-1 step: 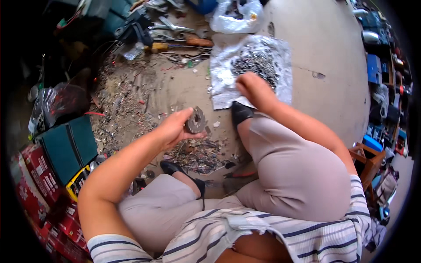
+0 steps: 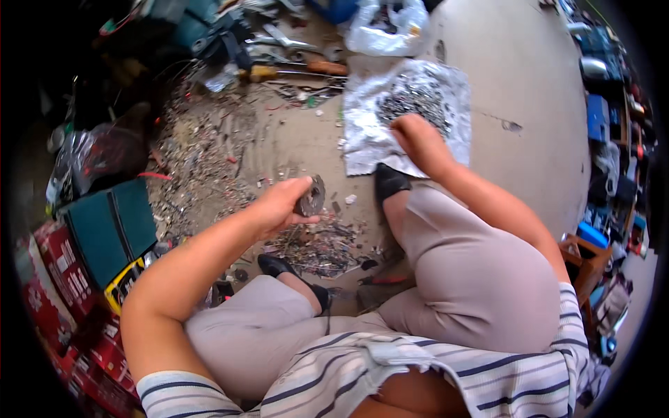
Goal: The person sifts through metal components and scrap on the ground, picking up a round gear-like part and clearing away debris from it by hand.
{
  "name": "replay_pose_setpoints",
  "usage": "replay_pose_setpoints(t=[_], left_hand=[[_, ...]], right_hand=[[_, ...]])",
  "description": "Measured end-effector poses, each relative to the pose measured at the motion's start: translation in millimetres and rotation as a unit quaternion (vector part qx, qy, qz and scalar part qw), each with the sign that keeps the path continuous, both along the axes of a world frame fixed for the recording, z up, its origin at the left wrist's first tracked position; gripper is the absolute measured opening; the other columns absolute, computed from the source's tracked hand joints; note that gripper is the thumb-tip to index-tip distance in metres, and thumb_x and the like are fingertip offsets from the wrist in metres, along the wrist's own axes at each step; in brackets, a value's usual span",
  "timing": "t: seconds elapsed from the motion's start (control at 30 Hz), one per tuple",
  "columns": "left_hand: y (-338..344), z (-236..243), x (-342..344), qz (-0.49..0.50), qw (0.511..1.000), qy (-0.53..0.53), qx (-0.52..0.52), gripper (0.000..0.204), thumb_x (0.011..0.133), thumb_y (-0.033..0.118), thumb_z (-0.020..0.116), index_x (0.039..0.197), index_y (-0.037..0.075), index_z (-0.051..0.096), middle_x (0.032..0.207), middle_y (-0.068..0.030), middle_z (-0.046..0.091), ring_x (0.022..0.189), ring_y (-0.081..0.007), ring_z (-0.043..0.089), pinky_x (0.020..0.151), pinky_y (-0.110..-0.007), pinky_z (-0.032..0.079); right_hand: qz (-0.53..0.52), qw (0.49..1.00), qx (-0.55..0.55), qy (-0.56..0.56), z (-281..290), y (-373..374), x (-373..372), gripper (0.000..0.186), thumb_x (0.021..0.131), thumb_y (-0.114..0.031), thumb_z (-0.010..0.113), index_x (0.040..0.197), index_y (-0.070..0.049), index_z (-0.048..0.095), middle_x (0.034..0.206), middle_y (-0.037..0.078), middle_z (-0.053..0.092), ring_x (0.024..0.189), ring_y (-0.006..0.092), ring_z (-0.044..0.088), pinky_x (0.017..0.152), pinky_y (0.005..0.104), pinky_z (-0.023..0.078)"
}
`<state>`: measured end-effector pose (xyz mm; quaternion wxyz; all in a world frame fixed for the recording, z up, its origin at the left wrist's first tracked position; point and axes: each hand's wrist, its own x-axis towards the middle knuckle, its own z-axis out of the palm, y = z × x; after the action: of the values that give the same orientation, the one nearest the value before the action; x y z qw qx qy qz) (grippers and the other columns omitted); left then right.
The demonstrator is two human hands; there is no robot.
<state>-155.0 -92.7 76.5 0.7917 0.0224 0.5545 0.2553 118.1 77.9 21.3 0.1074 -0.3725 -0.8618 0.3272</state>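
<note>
My left hand (image 2: 284,200) grips a thick, dark metal ring (image 2: 318,203) with a toothed edge and a hole in its middle, like a milling cutter. It is held above the littered floor, thumb on top and fingers below. My right hand (image 2: 420,143) hovers at the near edge of a heap of small shiny metal pieces (image 2: 412,96). Its fingers are curled together, and whatever they hold is hidden. Beneath the heap lies a crumpled silvery sheet (image 2: 358,145), spread on the floor.
Small scrap (image 2: 317,247) lies between my feet. Wrenches (image 2: 282,40) and screwdrivers crowd the far left, beside a white plastic bag (image 2: 387,31). A green box (image 2: 94,233) and red cartons (image 2: 66,268) stand at left. Loaded shelves and a wooden stool (image 2: 587,261) line the right.
The floor and sheet appear slightly further right as the view shifts. The toothed ring is turned more edge-on in my left hand. My right hand stays by the heap, fingers curled.
</note>
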Motion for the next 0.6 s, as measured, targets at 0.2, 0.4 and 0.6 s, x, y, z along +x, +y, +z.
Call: replay_pose_setpoints(t=[0.2, 0.4, 0.6], left_hand=[[-65, -10, -59, -0.087, 0.996, 0.005, -0.014, 0.029, 0.099, 0.032, 0.053, 0.105, 0.004, 0.054, 0.094, -0.0065, 0.062, 0.078, -0.0133, 0.064, 0.069, -0.027, 0.057], [-128, -35, -62, 0.079, 0.996, -0.033, 0.035, 0.025, 0.09, 0.006, 0.06, 0.111, 0.0, 0.049, 0.102, -0.0124, 0.063, 0.086, -0.0189, 0.068, 0.067, -0.029, 0.06], [-167, -90, -21, 0.133, 0.976, 0.035, 0.171, 0.024, 0.09, 0.01, 0.065, 0.109, 0.002, 0.053, 0.095, -0.0075, 0.064, 0.082, -0.0148, 0.067, 0.059, -0.028, 0.057]], right_hand=[[0.003, 0.975, -0.034, -0.219, 44, 25, 8, 0.034, 0.086, -0.017, 0.066, 0.116, -0.003, 0.059, 0.102, 0.018, 0.061, 0.094, 0.0369, 0.061, 0.082, 0.0443, 0.049], [0.29, 0.917, -0.074, -0.264, 84, 19, -93, 0.022, 0.088, -0.017, 0.061, 0.105, -0.004, 0.064, 0.101, 0.017, 0.064, 0.094, 0.0357, 0.062, 0.083, 0.0425, 0.05], [0.204, 0.958, -0.073, -0.189, -23, -11, -190, 0.028, 0.086, -0.02, 0.065, 0.109, -0.004, 0.061, 0.1, 0.02, 0.063, 0.093, 0.0367, 0.062, 0.082, 0.0427, 0.05]])
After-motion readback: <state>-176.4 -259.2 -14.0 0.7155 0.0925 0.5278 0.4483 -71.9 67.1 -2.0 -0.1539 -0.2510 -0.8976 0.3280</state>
